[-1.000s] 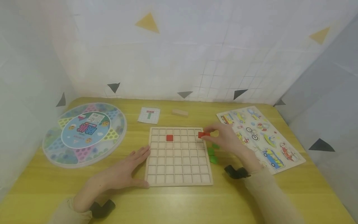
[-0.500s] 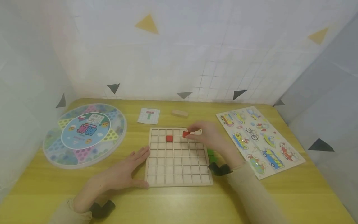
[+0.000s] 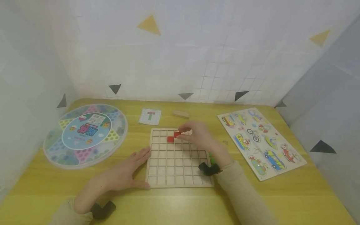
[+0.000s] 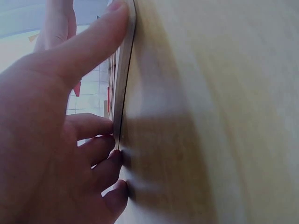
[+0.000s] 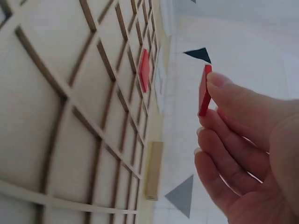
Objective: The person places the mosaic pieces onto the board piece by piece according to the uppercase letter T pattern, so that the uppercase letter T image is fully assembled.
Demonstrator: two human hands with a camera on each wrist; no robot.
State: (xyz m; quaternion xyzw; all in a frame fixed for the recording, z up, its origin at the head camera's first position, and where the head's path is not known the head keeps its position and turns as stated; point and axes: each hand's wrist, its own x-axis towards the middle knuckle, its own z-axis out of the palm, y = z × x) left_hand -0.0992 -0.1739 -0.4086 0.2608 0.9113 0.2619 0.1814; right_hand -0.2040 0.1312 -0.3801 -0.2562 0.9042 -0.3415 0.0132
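Observation:
A wooden grid board (image 3: 170, 162) lies in the middle of the table, with one red square tile (image 3: 170, 139) set in a cell of its second row from the back. My right hand (image 3: 197, 135) pinches another red square tile (image 5: 204, 91) between thumb and index finger. In the right wrist view that tile is held up above the grid; in the head view it overlaps the cell right of the set tile. My left hand (image 3: 126, 172) lies spread at the board's left edge. Its fingertips and thumb (image 4: 105, 30) touch the side of the frame.
Green pieces (image 3: 212, 158) lie by the board's right edge, partly hidden by the right arm. Behind the board are a pattern card (image 3: 150, 117) with a red and green T and a wooden block (image 3: 181, 114). A round game box (image 3: 85, 134) stands left, a vehicle puzzle (image 3: 261, 140) right.
My right hand has carried the red tile leftward from the board's right edge to beside the set red tile. The left hand has stayed in place.

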